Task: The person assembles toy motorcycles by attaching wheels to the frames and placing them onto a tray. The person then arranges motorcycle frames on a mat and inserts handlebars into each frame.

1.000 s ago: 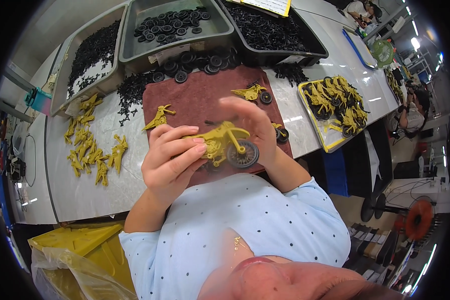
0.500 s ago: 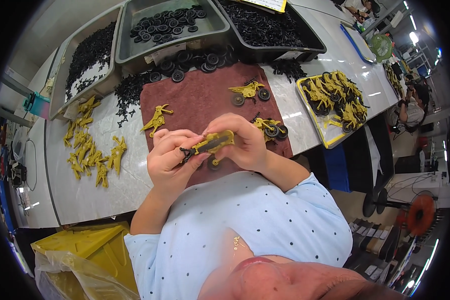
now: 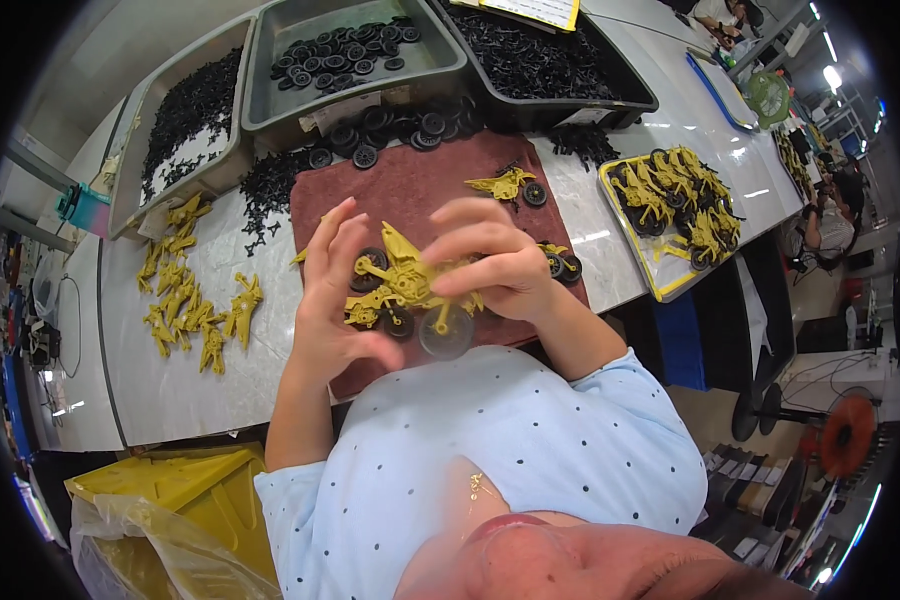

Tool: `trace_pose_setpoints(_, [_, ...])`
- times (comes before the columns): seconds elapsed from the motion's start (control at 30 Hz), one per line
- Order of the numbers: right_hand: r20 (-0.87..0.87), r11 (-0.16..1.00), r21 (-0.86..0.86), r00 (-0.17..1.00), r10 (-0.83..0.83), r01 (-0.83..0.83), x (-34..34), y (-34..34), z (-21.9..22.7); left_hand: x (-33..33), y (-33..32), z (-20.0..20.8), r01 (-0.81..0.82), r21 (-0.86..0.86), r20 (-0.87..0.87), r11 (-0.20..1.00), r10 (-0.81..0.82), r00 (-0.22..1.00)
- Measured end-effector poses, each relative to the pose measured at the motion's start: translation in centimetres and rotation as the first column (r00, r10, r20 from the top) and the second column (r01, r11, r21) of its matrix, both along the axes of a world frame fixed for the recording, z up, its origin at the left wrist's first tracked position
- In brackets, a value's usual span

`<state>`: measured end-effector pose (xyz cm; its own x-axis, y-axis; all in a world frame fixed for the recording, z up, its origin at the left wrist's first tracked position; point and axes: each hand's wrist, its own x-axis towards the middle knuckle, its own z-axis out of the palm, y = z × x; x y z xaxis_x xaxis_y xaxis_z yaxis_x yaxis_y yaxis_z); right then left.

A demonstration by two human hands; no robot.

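Over the dark red cloth (image 3: 370, 205), my right hand (image 3: 505, 265) holds a yellow toy motorcycle (image 3: 407, 280) by one side, thumb side hidden behind its fingers. One black wheel shows at its left end, and a blurred wheel (image 3: 446, 332) hangs at its lower end. My left hand (image 3: 330, 300) stands open just left of the toy, fingers and thumb spread around that end. Whether a fingertip touches it I cannot tell. Beneath, another yellow toy with a black wheel (image 3: 397, 322) lies on the cloth. Further yellow motorcycles (image 3: 505, 186) rest at the cloth's right side.
Yellow body pieces (image 3: 175, 295) lie in a group on the left of the table. Behind stand grey bins of small black parts (image 3: 185, 115) and wheels (image 3: 315, 70), plus a black bin (image 3: 560, 100). A yellow-rimmed tray (image 3: 660, 285) of motorcycles is at right.
The toy has turned from edge-on to side-on, with wheels now showing. My left hand has let go of it and spread its fingers; the right hand still holds it.
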<state>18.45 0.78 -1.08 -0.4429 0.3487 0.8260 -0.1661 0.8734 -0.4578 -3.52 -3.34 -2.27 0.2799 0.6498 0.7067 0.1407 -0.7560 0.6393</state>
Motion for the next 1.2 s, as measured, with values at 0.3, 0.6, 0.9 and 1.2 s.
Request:
trace_pose_setpoints(0.3, [0.041,0.988,0.101,0.992,-0.118,0.113,-0.2,-0.4,-0.7,-0.1,-1.2,0.2,0.464,-0.641,0.614,0.612,0.045,0.788])
trace_pose_setpoints(0.6, [-0.217,0.602,-0.763,0.971,0.103,-0.235,1.0,-1.5,-2.2,1.1,-2.0,-0.5,0.215,-0.403,0.504,0.89,0.019,0.864])
trace_pose_setpoints(0.9, [0.131,0.822,-0.523,0.974,-0.182,0.224,-0.4,-2.8,-0.1,1.2,-2.5,-1.1,0.035,-0.332,0.3,0.943,0.07,0.951])
trace_pose_setpoints(1.2, [0.132,0.906,-0.275,0.946,-0.295,0.321,-0.7,-2.4,-0.7,1.6,-2.3,-0.8,-0.114,-0.334,0.229,0.936,0.198,0.953])
